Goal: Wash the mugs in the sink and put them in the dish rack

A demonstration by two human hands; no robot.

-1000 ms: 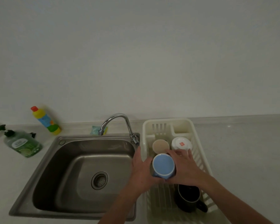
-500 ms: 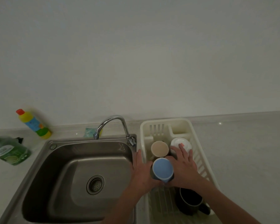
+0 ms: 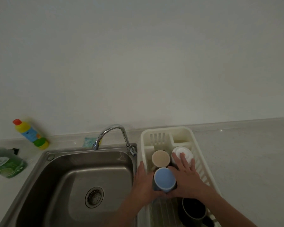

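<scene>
At the far left, on a pale countertop (image 3: 246, 161), lies a green, translucent plastic dish-soap bottle (image 3: 6, 163). Just behind it, a yellow plastic cleaner bottle with an orange cap (image 3: 31, 134) leans toward the plain white wall (image 3: 138, 63).

To the right is a stainless-steel sink basin (image 3: 75, 182) with a round metal drain strainer (image 3: 94, 197) in its floor. A curved chrome tap (image 3: 112, 136) arches over the back rim, and a small teal sponge (image 3: 88, 142) sits behind it.

Right of the sink stands a cream plastic dish rack (image 3: 164, 135). The person's left hand (image 3: 144, 182) is pressed against the left side of an upside-down blue ceramic mug (image 3: 164, 179), fingers fairly straight along the rack's left wall. The mug sits in the middle of the rack, its flat base facing up. The right hand (image 3: 187, 176) cups the mug's right side with palm and thumb, its fingers spread wide, reaching over an inverted white ceramic mug (image 3: 183, 154) at the back right. Beside that, back left, is an inverted beige ceramic mug (image 3: 160, 158), just behind the blue one. Nearest the camera, a dark, almost black mug (image 3: 194, 212) lies in the rack, its opening showing.
</scene>
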